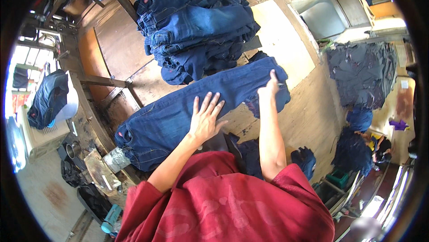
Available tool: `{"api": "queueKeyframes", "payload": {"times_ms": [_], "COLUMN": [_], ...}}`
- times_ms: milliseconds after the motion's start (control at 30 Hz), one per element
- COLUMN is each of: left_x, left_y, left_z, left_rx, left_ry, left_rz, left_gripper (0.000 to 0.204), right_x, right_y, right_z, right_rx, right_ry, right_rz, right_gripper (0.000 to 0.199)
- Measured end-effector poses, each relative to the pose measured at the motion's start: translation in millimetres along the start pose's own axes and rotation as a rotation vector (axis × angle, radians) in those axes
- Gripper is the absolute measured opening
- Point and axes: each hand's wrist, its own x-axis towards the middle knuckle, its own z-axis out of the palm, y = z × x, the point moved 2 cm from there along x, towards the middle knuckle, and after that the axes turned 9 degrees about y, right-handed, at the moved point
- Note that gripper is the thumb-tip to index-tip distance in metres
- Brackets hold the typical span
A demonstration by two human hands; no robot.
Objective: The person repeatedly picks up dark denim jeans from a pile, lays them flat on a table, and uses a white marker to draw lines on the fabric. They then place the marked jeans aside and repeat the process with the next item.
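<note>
Folded dark blue jeans [178, 108] lie lengthwise across the wooden table in front of me, their waist end at the left. My left hand [206, 116] rests flat on the leg, fingers spread, pressing the denim near its middle. At the right end of the jeans, my right hand [269, 87] is closed with the thumb stretched along the top. A small shiny bit shows beside its fingers, too small to name. Just beyond the jeans stands a tall stack of folded blue jeans [196, 23].
A pale board [286, 40] lies on the wooden table [304, 103] at the right. Farther right sits a pile of dark grey garments [362, 74], with dark blue cloth [353, 150] nearer me. At the left, more jeans [50, 99] are draped over a beige box-like thing [42, 132].
</note>
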Motion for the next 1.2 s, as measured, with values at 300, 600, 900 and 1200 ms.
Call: {"api": "queueKeyframes", "payload": {"times_ms": [300, 600, 900, 1200], "left_x": [45, 46, 17, 7], "left_y": [27, 47, 75, 80], "left_z": [57, 85, 113, 119], "left_rx": [0.099, -0.073, 0.429, 0.356], "left_ry": [-0.093, 0.124, -0.029, -0.034], "left_rz": [0.026, 0.018, 0.032, 0.044], "left_gripper": [0.109, 0.116, 0.068, 0.06], "right_x": [-131, -117, -357, -357], "right_y": [-118, -204, 60, 73], "right_z": [57, 116, 35, 40], "right_rx": [-0.16, -0.159, -0.654, -0.935], "right_ry": [-0.436, -0.2, -1.452, -1.65], "right_rz": [-0.864, -0.995, -0.799, -1.183], "right_gripper": [0.022, 0.02, 0.025, 0.049]}}
